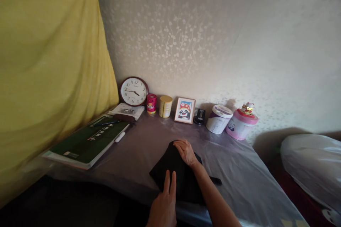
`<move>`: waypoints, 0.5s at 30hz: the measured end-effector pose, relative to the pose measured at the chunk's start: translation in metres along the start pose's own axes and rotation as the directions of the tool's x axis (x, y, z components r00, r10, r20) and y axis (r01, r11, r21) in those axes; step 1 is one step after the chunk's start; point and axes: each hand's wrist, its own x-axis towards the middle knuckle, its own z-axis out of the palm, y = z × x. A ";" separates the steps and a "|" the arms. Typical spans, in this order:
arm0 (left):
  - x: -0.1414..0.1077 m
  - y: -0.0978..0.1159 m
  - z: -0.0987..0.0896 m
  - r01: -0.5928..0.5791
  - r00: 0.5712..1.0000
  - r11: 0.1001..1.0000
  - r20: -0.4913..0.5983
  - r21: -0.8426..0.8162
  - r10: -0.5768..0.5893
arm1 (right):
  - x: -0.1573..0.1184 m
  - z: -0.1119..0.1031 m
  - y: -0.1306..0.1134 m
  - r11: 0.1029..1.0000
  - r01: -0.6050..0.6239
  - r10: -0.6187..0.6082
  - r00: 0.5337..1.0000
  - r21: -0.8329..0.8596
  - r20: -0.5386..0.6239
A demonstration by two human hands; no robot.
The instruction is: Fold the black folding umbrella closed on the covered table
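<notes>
A dark, flat black cloth-like item point(166, 163) lies on the covered table, and I cannot make out its exact kind. A narrow black strap-like piece point(215, 181) sticks out to the right of my right forearm. On the item's far edge rests my right hand point(185, 151), fingers together and laid flat. Nearer to me, my left hand point(165, 200) has two fingers stretched out on or just over the near part of the item. Its other fingers are hidden. Neither hand shows a grip on anything.
Along the wall stand a clock point(134, 91), a pink can point(151, 104), a yellow-lidded can point(165, 106), a panda picture frame point(184, 110), a black stapler-like object point(199, 116) and two tubs point(220, 118). A green book point(90, 140) lies left, beside a yellow curtain point(53, 60).
</notes>
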 end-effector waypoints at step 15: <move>-0.003 -0.003 0.000 -0.019 0.998 0.998 -0.063 -0.058 0.015 | -0.038 -0.016 -0.030 1.000 0.008 -0.013 0.981 -0.024 -0.196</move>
